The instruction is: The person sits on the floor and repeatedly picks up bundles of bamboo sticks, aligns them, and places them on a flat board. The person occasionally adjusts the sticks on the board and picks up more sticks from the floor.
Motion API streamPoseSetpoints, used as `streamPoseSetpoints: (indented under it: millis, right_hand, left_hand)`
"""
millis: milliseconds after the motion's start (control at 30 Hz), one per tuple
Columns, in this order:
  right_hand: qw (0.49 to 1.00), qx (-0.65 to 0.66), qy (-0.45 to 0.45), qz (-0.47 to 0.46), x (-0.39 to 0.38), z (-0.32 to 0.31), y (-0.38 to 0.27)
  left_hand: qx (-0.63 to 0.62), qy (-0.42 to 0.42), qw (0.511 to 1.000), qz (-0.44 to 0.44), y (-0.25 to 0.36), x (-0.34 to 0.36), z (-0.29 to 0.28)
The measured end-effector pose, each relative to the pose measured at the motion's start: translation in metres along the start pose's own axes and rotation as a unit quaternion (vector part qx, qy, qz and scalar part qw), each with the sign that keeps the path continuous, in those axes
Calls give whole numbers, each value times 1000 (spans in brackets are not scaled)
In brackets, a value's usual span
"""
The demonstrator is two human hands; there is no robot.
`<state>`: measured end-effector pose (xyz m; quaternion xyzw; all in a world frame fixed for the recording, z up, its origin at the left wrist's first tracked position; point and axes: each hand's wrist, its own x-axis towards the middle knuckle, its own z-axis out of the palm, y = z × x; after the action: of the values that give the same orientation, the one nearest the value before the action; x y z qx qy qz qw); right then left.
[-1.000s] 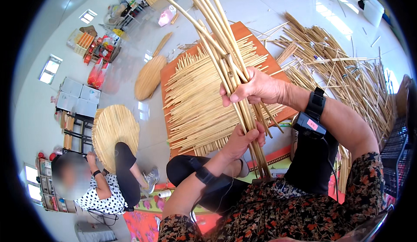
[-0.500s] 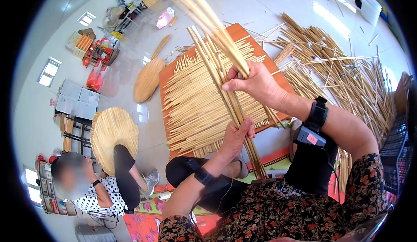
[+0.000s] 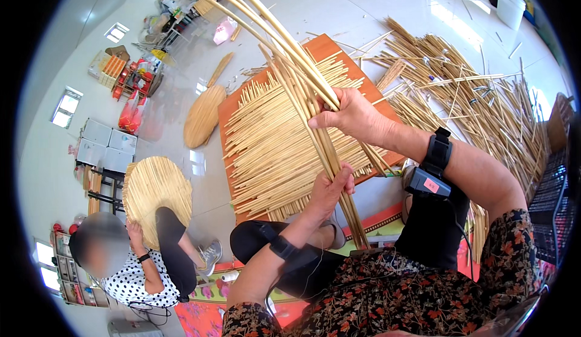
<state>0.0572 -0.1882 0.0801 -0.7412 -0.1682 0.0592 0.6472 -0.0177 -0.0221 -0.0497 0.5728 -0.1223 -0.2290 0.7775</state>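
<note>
Both hands are on long straw-coloured plant stalks, held over my lap. My left hand (image 3: 333, 188) is closed round a bundle of stalks (image 3: 331, 155), whose lower ends reach down between my knees. Higher up, my right hand (image 3: 357, 116) pinches several longer stalks (image 3: 284, 37) that fan out toward the top left, and its thumb lies against the left hand's bundle. Behind the hands, a woven mat of stalks (image 3: 275, 149) with uneven ends rests on a brown board (image 3: 235, 104). The fingers hide part of both bundles.
A big heap of loose stalks (image 3: 478, 95) spreads over the floor at right. Left of the board lies an oval stalk panel (image 3: 206, 114). At lower left a seated co-worker (image 3: 145, 270) holds another round panel (image 3: 158, 185). A dark plastic crate (image 3: 548, 210) stands at far right.
The longer stalks in my right hand were blurred and now show sharply, fanned further left. Both hands keep their grip. The co-worker's hand has dropped from near the head to the round panel.
</note>
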Motion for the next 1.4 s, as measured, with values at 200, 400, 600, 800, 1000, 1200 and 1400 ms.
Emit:
streamPoseSetpoints:
  millis: [200, 400, 600, 800, 1000, 1200, 1400]
  right_hand:
    - [998, 51, -23, 17, -1, -6, -5]
    - [991, 126, 32, 13, 3, -26, 0]
    - [976, 119, 180, -25, 3, -57, 7]
    - [935, 164, 288, -125, -7, -108, 13]
    - [904, 297, 271, -145, -14, -117, 8]
    - [894, 338, 251, -150, -22, -123, 3]
    - [953, 125, 224, -160, -27, -114, 4]
  left_hand:
    - [-67, 3, 998, -1, 3, -1, -2]
    - [-46, 26, 998, 42, 27, -2, -8]
    - [-136, 76, 987, 44, 27, -4, -19]
    - [-54, 49, 996, 58, 26, -9, -18]
    - [-89, 5, 993, 77, 16, -7, -21]
    - [-11, 16, 999, 31, 14, -10, -22]
    - [24, 80, 996, 24, 2, -11, -29]
